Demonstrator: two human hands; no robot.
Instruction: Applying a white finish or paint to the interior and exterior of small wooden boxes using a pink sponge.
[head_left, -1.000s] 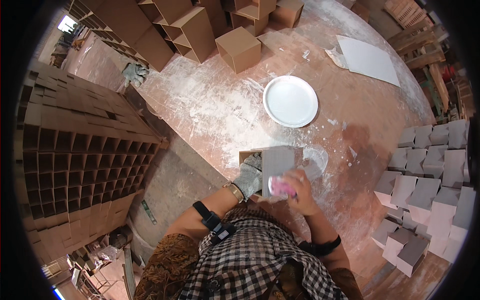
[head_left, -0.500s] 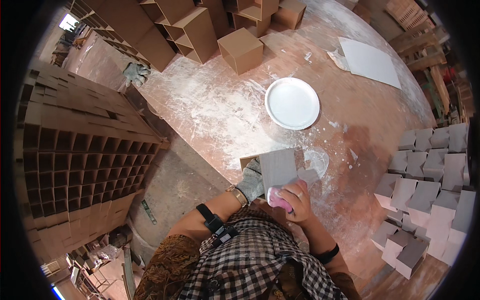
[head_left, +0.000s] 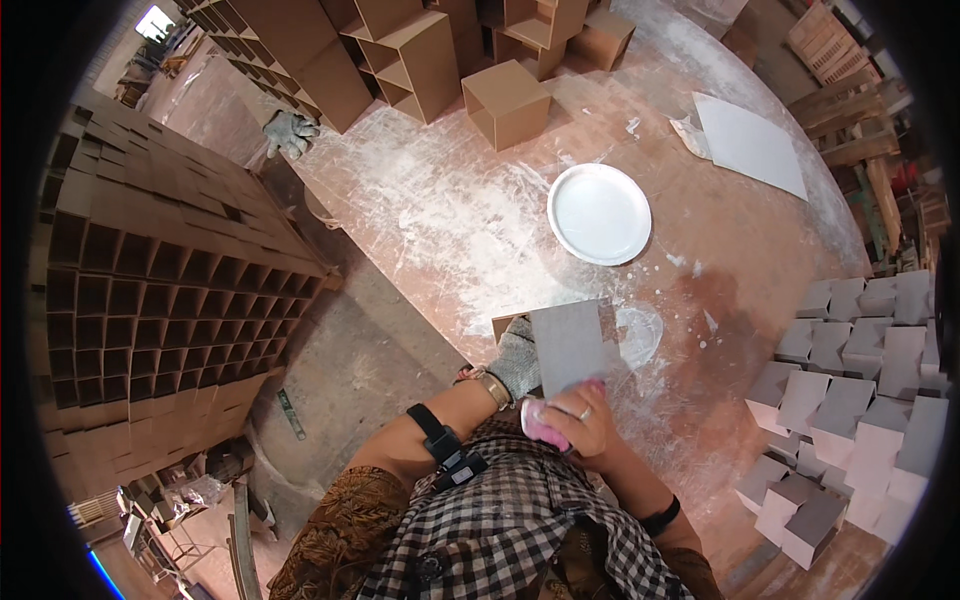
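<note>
A small open-ended box [head_left: 568, 345] is tilted above the near edge of the table, its upper face coated wet grey-white and its open end bare brown. My left hand [head_left: 516, 360], in a grey knit glove, reaches into that end and holds the box from inside; its fingers are hidden. Bare and wearing a ring, my right hand [head_left: 583, 428] grips a pink sponge-like pad [head_left: 541, 424] with a white face. The pad is close to the coated side's near edge; whether they touch I cannot tell. Beyond the box stands a round white tub lid or shallow basin [head_left: 600, 214] with white liquid.
Bare brown boxes [head_left: 507, 103] stand along the far side of the table [head_left: 430, 215]. Coated boxes [head_left: 845, 410] are stacked at the right. A tall stack of open boxes [head_left: 160, 300] rises on the left. A spare glove [head_left: 290, 133] and a white sheet [head_left: 750, 145] lie farther off.
My right hand has drawn the pink pad slightly left and toward me, off the coated face to its near edge. The view has shifted a little; my left hand still holds the box.
</note>
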